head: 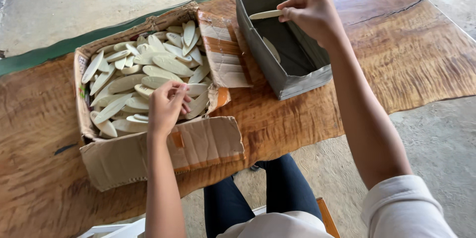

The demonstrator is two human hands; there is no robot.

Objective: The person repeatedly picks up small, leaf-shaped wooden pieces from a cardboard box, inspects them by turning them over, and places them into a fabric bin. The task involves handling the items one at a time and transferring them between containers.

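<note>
An open cardboard box (148,156) on the wooden table holds several pale oval wooden biscuits (163,64). My left hand (167,105) reaches into this box, fingertips closed on one biscuit near the box's front right. My right hand (311,13) hovers over a grey fabric box (302,76) and pinches a single oval biscuit (266,14) held flat above its opening. One biscuit (271,48) leans against the inside of the grey box.
The live-edge wooden table (396,49) has a green stripe along its far edge (54,49). Concrete floor lies beyond and to the right. My dark-trousered legs (263,193) and a chair edge (327,215) show below the table's near edge.
</note>
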